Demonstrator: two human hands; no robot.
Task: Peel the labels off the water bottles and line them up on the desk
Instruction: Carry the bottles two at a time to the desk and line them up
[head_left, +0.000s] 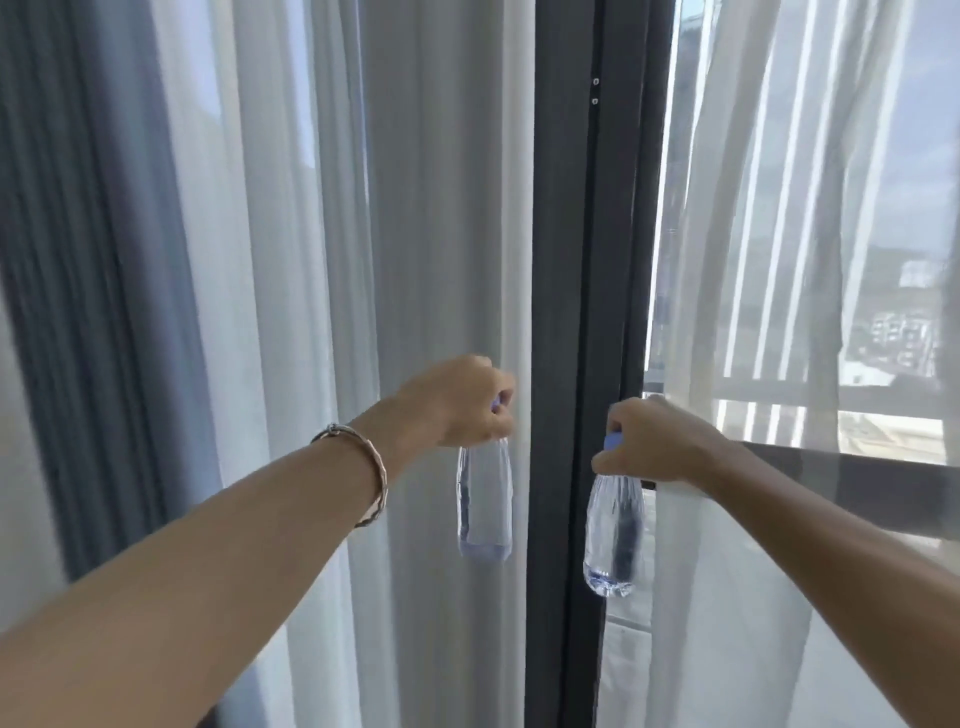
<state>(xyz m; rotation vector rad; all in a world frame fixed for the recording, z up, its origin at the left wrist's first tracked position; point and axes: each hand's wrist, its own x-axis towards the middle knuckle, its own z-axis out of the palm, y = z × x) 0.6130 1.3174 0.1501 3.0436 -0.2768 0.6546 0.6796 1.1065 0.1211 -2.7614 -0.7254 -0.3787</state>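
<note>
We hold one bottle in each hand, arms stretched out toward the window. Our left hand (460, 402), left of centre in the frame, is closed around the neck of the left bottle (484, 506), with its pale blue cap just showing between the fingers. Our right hand (657, 444), right of centre, is closed the same way around the cap and neck of the right bottle (615, 535). Both bottles hang down from the grip, nearly upright, a little apart from each other, in front of the dark window frame (582, 260) and the sheer curtains (291, 260). Gripping at the neck lets the weight hang freely, which suits carrying.

Both bottles look clear, and we see no label on either, so the peeling seems done for this pair, though the far sides are hidden. No counter is in view, so the lining-up is not yet done; we judge this a carrying step. A bracelet (363, 478) sits on our left wrist. Setting them down will call for lowering each bottle base-first so it stands.
</note>
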